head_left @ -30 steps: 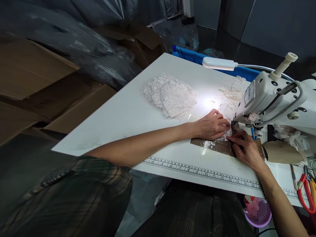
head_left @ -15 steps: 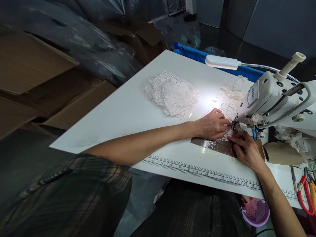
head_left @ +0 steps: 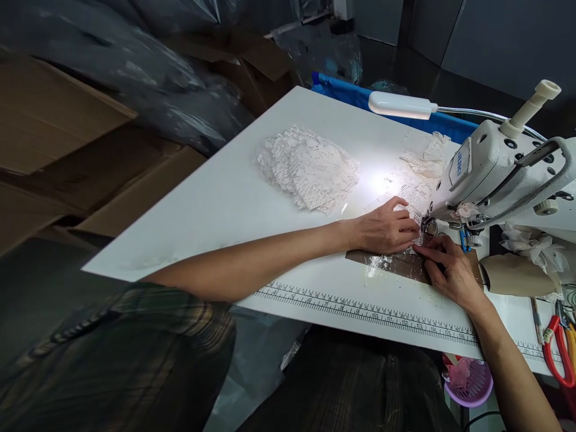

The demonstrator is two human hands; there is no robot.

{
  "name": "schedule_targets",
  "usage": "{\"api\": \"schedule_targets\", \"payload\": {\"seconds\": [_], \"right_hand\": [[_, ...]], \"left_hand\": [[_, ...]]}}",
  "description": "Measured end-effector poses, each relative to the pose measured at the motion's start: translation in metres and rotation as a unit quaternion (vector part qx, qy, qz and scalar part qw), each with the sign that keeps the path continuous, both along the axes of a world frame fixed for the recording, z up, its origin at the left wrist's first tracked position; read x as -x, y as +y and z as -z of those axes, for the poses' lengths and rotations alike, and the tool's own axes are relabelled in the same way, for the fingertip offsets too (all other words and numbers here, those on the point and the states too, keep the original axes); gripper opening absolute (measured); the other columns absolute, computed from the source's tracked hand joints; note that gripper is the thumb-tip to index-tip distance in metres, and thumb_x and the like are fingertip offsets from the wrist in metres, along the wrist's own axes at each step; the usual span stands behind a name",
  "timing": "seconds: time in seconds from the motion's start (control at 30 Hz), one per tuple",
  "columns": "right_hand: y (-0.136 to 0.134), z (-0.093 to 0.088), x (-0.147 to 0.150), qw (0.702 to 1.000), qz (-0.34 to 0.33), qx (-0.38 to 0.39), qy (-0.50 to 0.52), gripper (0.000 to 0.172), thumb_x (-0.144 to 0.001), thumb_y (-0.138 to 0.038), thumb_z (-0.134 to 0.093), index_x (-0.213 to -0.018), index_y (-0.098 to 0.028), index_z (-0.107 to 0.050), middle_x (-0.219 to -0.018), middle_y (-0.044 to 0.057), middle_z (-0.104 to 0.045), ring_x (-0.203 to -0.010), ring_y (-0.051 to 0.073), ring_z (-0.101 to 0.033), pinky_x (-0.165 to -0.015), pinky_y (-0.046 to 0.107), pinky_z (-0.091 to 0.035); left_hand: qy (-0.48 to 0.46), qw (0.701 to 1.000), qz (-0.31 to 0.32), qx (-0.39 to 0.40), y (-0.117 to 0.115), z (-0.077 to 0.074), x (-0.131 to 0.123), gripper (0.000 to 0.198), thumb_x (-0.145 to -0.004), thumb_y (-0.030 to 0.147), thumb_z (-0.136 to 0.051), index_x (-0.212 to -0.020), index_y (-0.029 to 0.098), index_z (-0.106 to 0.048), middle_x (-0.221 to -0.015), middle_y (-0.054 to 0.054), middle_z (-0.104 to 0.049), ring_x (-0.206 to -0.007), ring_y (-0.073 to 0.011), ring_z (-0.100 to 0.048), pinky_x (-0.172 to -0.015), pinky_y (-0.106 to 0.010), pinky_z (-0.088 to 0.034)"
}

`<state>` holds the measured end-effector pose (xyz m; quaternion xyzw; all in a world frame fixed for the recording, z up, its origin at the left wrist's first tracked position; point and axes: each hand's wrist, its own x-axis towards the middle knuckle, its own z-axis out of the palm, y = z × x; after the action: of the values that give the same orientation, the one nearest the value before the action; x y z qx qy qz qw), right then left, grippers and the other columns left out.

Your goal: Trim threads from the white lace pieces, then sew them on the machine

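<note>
A sewing machine (head_left: pixel 477 162) stands at the right of the white table, its presser foot and needle area (head_left: pixel 425 225) down by my fingers. White lace (head_left: pixel 416 198) lies at the foot and runs back behind it. My left hand (head_left: pixel 389 228) rests left of the foot, fingers bent and closed on the lace. In front of the foot, my right hand (head_left: pixel 450 269) has thumb and forefinger together at the lace's near edge. My fingers partly hide the lace there. A pile of white lace pieces (head_left: pixel 310 168) sits farther left on the table.
A white lamp (head_left: pixel 400 105) lights the work. A printed ruler (head_left: pixel 360 312) follows the table's front edge. Red-handled snips (head_left: pixel 555 351) and a cardboard roll (head_left: pixel 517 276) are at right; a purple basket (head_left: pixel 472 384) is below. Cardboard boxes (head_left: pixel 58 114) stand left.
The whole view has shifted slightly. Both hands stay at the presser foot, with less lace showing between the fingertips. The lace pile has not moved on the table.
</note>
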<state>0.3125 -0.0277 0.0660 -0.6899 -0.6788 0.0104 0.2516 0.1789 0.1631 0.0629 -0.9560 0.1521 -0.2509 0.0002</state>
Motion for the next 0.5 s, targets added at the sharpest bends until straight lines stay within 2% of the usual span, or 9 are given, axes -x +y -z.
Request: {"api": "schedule_targets", "payload": {"seconds": [0.23,0.5], "right_hand": [[0.0008,-0.0013,0.0005,1.000,-0.003,-0.011,-0.017,0.038,-0.087,-0.013,-0.049,-0.108,-0.027,-0.077,-0.094,0.007,-0.061,-0.077,0.016,-0.059,-0.068,0.031,-0.054],[0.0011,0.0009,0.0000,0.998,0.038,0.030,-0.038,0.038,-0.089,-0.018,-0.047,-0.113,-0.027,-0.075,-0.097,0.008,-0.061,-0.078,0.016,-0.060,-0.069,0.030,-0.056]], "left_hand": [[-0.001,1.000,-0.001,0.015,0.0011,0.0009,0.0007,0.021,-0.097,0.026,-0.048,-0.095,0.023,-0.068,-0.100,-0.003,-0.073,-0.086,-0.0166,-0.063,-0.104,-0.047,-0.037],[0.001,1.000,-0.027,-0.012,0.0038,0.0013,-0.0013,0.025,-0.099,0.028,-0.045,-0.099,0.021,-0.069,-0.102,-0.003,-0.073,-0.085,-0.0182,-0.061,-0.104,-0.048,-0.035]]}}
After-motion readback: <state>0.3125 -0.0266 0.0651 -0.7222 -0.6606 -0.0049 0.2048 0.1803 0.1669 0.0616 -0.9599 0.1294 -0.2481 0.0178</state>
